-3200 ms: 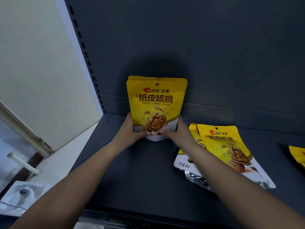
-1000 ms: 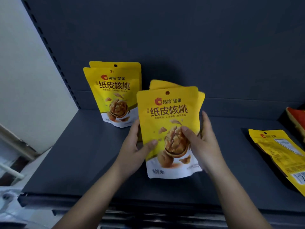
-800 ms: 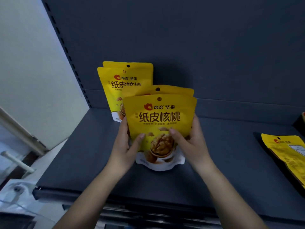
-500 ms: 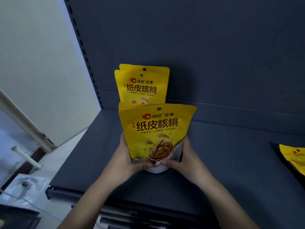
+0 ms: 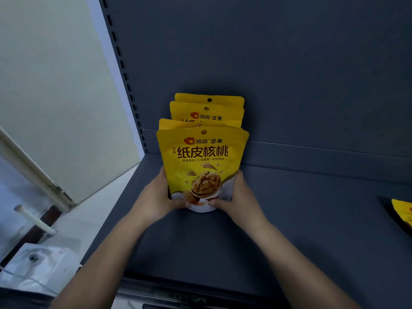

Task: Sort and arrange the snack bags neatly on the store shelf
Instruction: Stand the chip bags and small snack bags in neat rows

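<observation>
1. Shifted rearward since earlier: front snack bag [image 5: 201,166], upright on shelf [image 5: 301,230], between both hands.
2. Left hand [image 5: 156,197], right hand [image 5: 237,197] pinching its lower corners; long axis vertical, rear bags [image 5: 208,112] just beyond the fingertips.

The front bag [image 5: 201,166] stood upright on the shelf [image 5: 289,230]. Directly behind it three more bags [image 5: 206,114] stood one behind another, the rearmost nearest the back panel [image 5: 301,85]. The left hand [image 5: 156,197] held the front bag's lower left edge, and the right hand [image 5: 239,197] its lower right edge. Well to the front bag's right lay another bag [image 5: 404,210]. To its left rose the slotted post [image 5: 124,74].
</observation>
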